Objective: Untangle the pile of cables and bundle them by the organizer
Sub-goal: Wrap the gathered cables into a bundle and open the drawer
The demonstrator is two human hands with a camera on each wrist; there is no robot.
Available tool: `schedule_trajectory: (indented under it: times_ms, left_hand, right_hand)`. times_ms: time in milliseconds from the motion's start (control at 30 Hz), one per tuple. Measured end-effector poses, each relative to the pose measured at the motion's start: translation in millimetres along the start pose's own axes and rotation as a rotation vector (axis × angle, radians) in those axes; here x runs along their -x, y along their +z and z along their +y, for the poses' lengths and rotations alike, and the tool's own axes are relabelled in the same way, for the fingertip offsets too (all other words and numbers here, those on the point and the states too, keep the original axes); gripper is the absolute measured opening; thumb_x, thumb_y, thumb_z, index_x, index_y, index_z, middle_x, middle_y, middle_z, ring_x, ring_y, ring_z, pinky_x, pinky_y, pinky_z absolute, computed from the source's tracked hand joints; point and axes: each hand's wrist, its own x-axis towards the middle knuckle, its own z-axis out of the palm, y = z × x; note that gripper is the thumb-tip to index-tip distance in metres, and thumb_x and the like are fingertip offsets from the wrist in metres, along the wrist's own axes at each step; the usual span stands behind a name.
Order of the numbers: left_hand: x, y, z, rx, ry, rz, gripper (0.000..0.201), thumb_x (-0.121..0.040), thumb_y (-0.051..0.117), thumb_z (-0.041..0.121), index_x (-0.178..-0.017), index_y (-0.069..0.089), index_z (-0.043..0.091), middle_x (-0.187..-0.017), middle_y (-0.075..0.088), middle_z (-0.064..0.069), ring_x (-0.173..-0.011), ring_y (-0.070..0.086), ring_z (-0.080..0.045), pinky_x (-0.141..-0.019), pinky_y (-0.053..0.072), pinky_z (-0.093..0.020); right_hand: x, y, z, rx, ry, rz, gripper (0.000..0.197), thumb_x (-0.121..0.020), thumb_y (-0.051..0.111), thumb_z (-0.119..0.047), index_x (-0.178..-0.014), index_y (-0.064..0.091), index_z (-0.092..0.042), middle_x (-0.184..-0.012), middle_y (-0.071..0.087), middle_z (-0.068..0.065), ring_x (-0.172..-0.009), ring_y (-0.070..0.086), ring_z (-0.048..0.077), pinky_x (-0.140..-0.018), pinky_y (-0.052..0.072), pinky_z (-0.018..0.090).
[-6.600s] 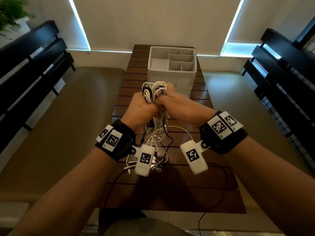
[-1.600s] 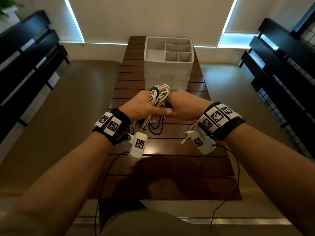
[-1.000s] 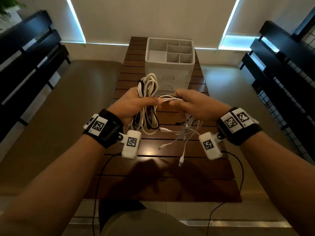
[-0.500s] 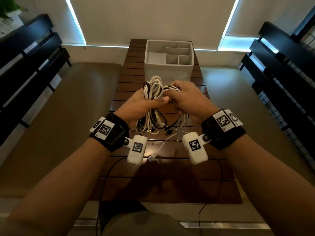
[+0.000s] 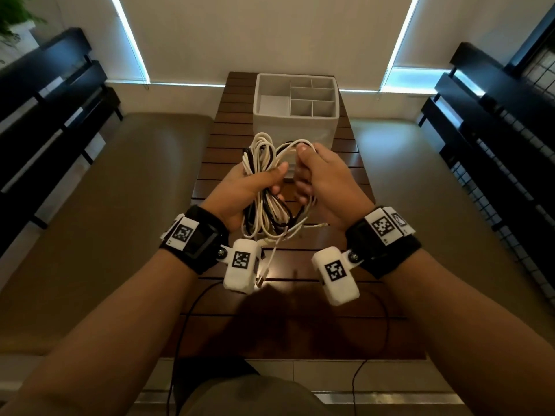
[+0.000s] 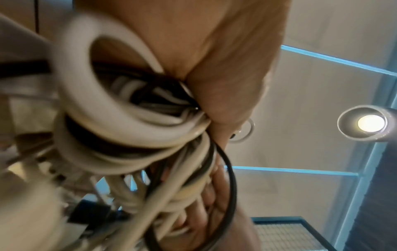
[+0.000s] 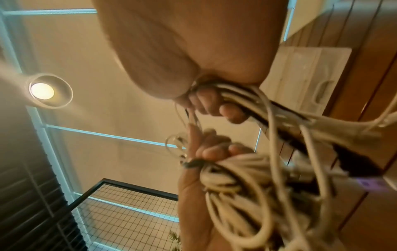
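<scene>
Right hand (image 5: pixel 322 181) has closed back in, pinching 1 white loop (image 5: pixel 292 145) beside left hand (image 5: pixel 240 193) gripping the cable bundle (image 5: pixel 267 205); untangling continues, organizer (image 5: pixel 295 121) unused.

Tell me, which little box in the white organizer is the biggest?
The biggest is the tall compartment on the left side of the white organizer. It runs the organizer's whole depth, while the smaller ones are stacked in rows on the right.

Left hand (image 5: pixel 240 193), right hand (image 5: pixel 327 187): bare forearms, no sleeves. Black wrist straps (image 5: pixel 195 238) with white square-code tags. White camera pods (image 5: pixel 241 265) with code labels, screw-hinged. Thin black leads (image 5: pixel 180 340) trailing near.
</scene>
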Motion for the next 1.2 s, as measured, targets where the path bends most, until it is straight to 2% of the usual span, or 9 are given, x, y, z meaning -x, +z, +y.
schedule_trajectory:
  times_ms: [100,267,333,433,533,700,867,1033,1200]
  left_hand:
    - [1,9,-6,0.020,0.076,0.008,0.020,-0.098,0.068,0.022,-0.108,0.069,0.005,-0.085,0.068,-0.009,-0.070,0.067,-0.020,-0.064,0.058,-0.029]
    - [5,13,-9,-0.165,0.178,0.040,0.009,-0.097,0.068,0.007,-0.106,0.070,0.009,-0.084,0.077,0.006,-0.076,0.072,-0.005,-0.070,0.057,-0.021]
    - [7,15,-8,-0.174,0.189,0.044,0.016,-0.092,0.074,0.010,-0.107,0.071,0.013,-0.088,0.079,0.005,-0.084,0.074,-0.007,-0.074,0.058,-0.022]
    - [5,12,-5,-0.148,0.143,0.037,0.029,-0.078,0.079,0.018,-0.106,0.072,0.012,-0.093,0.080,0.000,-0.089,0.076,-0.013,-0.076,0.060,-0.026]
    - [3,9,-1,-0.135,0.094,0.018,0.023,-0.082,0.077,0.006,-0.104,0.072,0.009,-0.092,0.079,-0.004,-0.087,0.077,-0.018,-0.075,0.060,-0.029]
    - [-1,8,-4,-0.114,0.070,0.043,0.017,-0.097,0.062,-0.007,-0.110,0.070,0.001,-0.088,0.076,-0.011,-0.077,0.074,-0.021,-0.069,0.060,-0.031]
    - [0,-2,-7,-0.178,0.067,0.074,0.023,-0.096,0.067,-0.003,-0.115,0.073,0.008,-0.105,0.078,-0.013,-0.096,0.076,-0.025,-0.083,0.060,-0.036]
    - [1,-7,-7,-0.114,0.011,0.098,0.020,-0.091,0.076,0.003,-0.109,0.075,0.013,-0.101,0.076,-0.013,-0.096,0.072,-0.029,-0.085,0.060,-0.042]
    - [2,12,-8,-0.119,0.014,-0.011,0.022,-0.095,0.066,-0.003,-0.116,0.070,0.003,-0.115,0.073,-0.024,-0.105,0.071,-0.037,-0.094,0.060,-0.050]
  right_hand:
    - [-3,16,0,-0.082,0.049,0.124,0.024,-0.112,0.040,-0.028,-0.102,0.049,-0.008,-0.073,0.053,0.010,-0.055,0.053,0.023,-0.048,0.046,0.031]
    - [-7,19,3,-0.096,0.129,0.150,0.033,-0.110,0.043,-0.028,-0.115,0.060,0.000,-0.114,0.069,0.026,-0.105,0.070,0.038,-0.096,0.058,0.051]
    - [-6,24,-1,-0.116,0.135,0.145,0.033,-0.111,0.043,-0.027,-0.122,0.061,-0.001,-0.121,0.069,0.026,-0.116,0.068,0.037,-0.103,0.055,0.054]
    - [-1,28,-4,-0.156,0.126,0.099,0.031,-0.111,0.043,-0.026,-0.125,0.063,-0.007,-0.121,0.071,0.020,-0.117,0.069,0.031,-0.107,0.052,0.053]
    - [2,25,-5,-0.155,0.120,0.026,0.030,-0.111,0.045,-0.028,-0.126,0.065,-0.011,-0.123,0.072,0.017,-0.119,0.069,0.029,-0.110,0.050,0.052]
    - [-1,25,-12,0.216,0.070,-0.017,0.037,-0.111,0.042,-0.039,-0.135,0.057,-0.016,-0.124,0.068,0.009,-0.117,0.066,0.022,-0.106,0.052,0.045]
    - [2,-1,-26,0.559,0.088,-0.187,0.043,-0.108,0.041,-0.053,-0.127,0.049,-0.015,-0.112,0.067,0.005,-0.104,0.068,0.020,-0.090,0.058,0.038]
    - [0,-13,-34,0.221,0.093,-0.215,0.048,-0.093,0.065,-0.049,-0.132,0.054,-0.023,-0.127,0.065,0.008,-0.115,0.067,0.030,-0.102,0.055,0.057]
    - [-10,12,-32,0.229,-0.014,-0.147,0.071,-0.081,0.070,-0.068,-0.136,0.058,-0.026,-0.130,0.065,0.003,-0.120,0.065,0.022,-0.101,0.056,0.047]
